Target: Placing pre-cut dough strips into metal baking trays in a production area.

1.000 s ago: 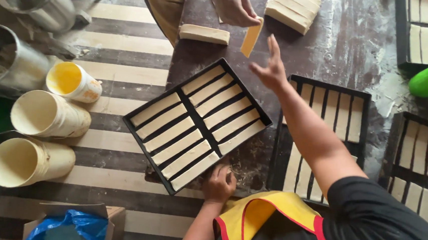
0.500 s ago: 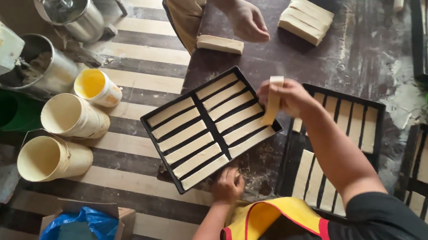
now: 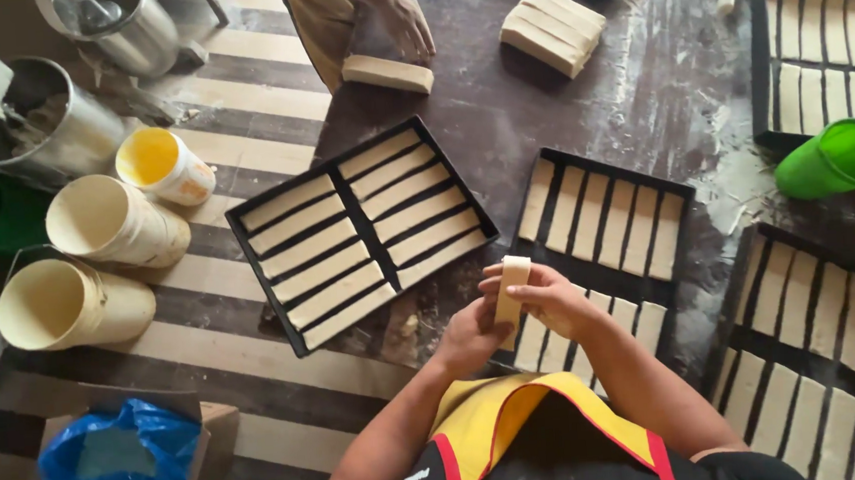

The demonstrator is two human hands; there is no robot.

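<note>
Dough strip: pale, flat, rectangular, held upright above the half-filled tray. Left hand and right hand pinch it between fingers. Full tray beside: ten strips. Three buckets left.

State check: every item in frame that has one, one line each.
dough strip: upright, pinched between both hands
left hand: gripping the strip's lower end
right hand: closed around the strip
left tray: full, two columns of strips
middle tray: partly hidden by the hands, rest filled
yellow cup: tipped, yellow liquid inside
cream buckets: lying on their sides
green cup: on its side
other person's hand: resting by a dough block
</note>
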